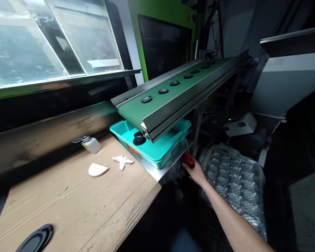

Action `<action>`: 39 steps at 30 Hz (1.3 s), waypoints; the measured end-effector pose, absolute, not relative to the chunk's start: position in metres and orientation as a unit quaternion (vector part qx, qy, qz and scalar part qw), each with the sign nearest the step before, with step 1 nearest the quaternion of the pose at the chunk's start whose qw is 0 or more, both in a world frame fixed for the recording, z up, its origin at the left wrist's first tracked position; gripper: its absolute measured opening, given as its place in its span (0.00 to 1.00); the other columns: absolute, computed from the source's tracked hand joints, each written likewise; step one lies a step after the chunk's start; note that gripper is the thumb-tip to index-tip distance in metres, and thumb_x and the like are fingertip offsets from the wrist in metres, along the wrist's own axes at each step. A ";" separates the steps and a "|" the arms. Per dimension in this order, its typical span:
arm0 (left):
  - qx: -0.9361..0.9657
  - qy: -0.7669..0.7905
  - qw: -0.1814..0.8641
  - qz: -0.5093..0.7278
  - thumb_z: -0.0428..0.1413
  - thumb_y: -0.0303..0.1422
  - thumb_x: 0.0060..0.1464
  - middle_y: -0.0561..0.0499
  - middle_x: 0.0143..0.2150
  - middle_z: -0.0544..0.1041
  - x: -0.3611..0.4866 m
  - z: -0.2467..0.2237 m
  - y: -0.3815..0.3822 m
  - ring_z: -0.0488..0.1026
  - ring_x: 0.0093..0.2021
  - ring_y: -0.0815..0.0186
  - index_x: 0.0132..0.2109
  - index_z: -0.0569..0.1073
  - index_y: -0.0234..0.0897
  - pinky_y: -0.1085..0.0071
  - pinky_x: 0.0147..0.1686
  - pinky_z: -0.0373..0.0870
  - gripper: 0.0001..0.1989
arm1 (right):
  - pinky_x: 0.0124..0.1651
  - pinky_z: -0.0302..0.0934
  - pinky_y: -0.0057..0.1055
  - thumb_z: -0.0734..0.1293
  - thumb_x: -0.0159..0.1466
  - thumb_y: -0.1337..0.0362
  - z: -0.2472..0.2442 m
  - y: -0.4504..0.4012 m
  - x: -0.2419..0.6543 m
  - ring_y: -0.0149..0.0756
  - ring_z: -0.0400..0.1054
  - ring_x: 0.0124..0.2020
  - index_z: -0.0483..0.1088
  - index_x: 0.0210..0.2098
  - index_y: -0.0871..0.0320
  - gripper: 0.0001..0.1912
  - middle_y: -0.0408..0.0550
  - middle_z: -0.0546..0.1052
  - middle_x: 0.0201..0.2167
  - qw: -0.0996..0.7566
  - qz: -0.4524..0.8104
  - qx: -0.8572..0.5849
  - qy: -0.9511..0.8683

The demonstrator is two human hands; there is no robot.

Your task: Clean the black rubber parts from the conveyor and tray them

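Note:
My right hand (196, 172) reaches in from the lower right, its fingers closed on a red object (188, 160) just below the metal shelf edge. The object's far side is in shadow, so its kind cannot be made out. Just above and left of that hand, a teal plastic bin (157, 161) stands under the lower end of the conveyor. Some round black plastic parts (139, 139) lie in the bin. On the green conveyor belt (132, 110), several more black parts (163, 91) are spaced in a row. My left hand is out of view.
The cardboard-covered table (94, 203) carries a small dispenser bottle (92, 144), a white half-round piece (97, 169), a crumpled white scrap (122, 161) and black discs (36, 239). Clear plastic-wrapped trays (231, 182) stand at the right, below a grey hopper (291, 77).

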State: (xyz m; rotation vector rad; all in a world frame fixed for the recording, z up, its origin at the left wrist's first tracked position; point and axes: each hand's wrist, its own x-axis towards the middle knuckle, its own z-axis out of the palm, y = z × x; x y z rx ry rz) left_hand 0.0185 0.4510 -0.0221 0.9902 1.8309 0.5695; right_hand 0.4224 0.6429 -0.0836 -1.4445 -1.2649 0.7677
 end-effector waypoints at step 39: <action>0.185 0.629 0.459 0.600 0.70 0.25 0.38 0.47 0.51 0.77 0.122 -0.180 0.310 0.71 0.55 0.55 0.50 0.79 0.42 0.60 0.61 0.63 0.27 | 0.33 0.55 0.33 0.52 0.71 0.54 -0.051 0.358 0.324 0.44 0.74 0.31 0.64 0.41 0.55 0.15 0.47 0.75 0.27 -0.102 0.322 -0.390 -0.857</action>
